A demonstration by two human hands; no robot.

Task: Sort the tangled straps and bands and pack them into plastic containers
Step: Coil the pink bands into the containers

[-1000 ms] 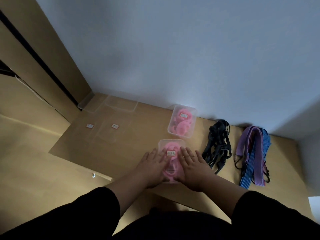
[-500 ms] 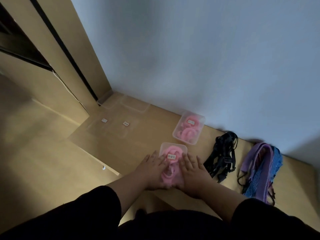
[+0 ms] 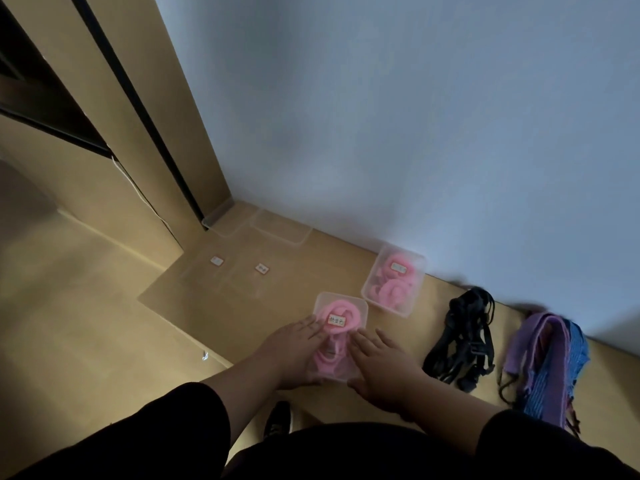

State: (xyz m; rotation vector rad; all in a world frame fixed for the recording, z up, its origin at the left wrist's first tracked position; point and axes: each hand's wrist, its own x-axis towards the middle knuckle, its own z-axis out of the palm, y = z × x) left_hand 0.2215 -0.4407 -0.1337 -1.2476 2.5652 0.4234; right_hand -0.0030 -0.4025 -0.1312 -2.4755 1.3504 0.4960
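Far left against the wall sit two empty clear containers, with two labelled lids lying flat nearer. At the near edge of the wooden surface, the left hand and right hand press flat, fingers straight, on the lidded container of coiled pink bands. A second pink-filled container stands just beyond, to the right. Further right lie black straps, then purple and blue bands.
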